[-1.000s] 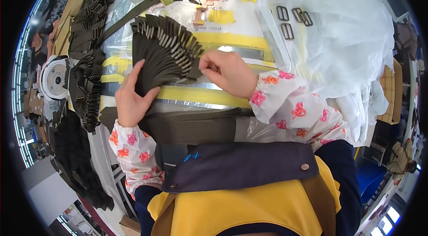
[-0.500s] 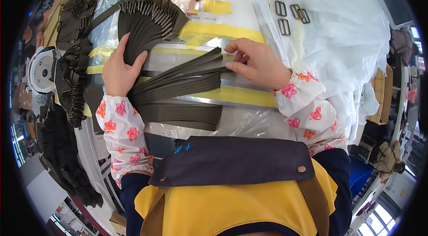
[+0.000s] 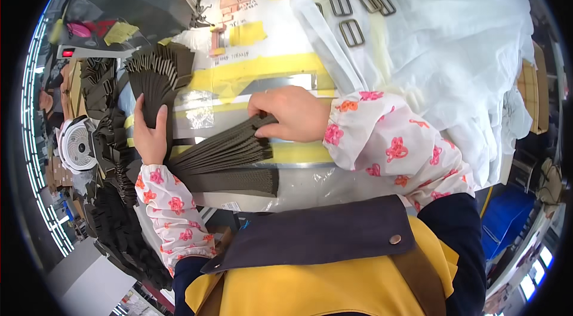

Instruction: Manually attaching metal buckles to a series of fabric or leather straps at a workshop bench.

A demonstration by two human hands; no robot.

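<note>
A bundle of dark olive webbing straps [image 3: 224, 146] fans across the table in front of me. My right hand [image 3: 289, 114] is closed on the far right ends of the fan, thumb against curled fingers. My left hand [image 3: 151, 137] lies at the left end of the straps, thumb and index finger stretched apart over the webbing. Just beyond it stands a second bunch of straps [image 3: 152, 86], its folded ends spread out at the top. A flatter stack of straps [image 3: 239, 182] lies nearer to me, below the fan.
Several metal slide buckles [image 3: 352, 33] rest on white fabric [image 3: 430, 53] at the right. Yellow tape [image 3: 268, 67] crosses the tabletop. A sewing machine [image 3: 125, 0] stands at the far left, a white fan [image 3: 77, 146] at the left, beside heaps of dark straps [image 3: 113, 220].
My right hand has closed on the strap ends, which now sit gathered in it. The whole view has shifted, bringing the sewing machine in at the upper left.
</note>
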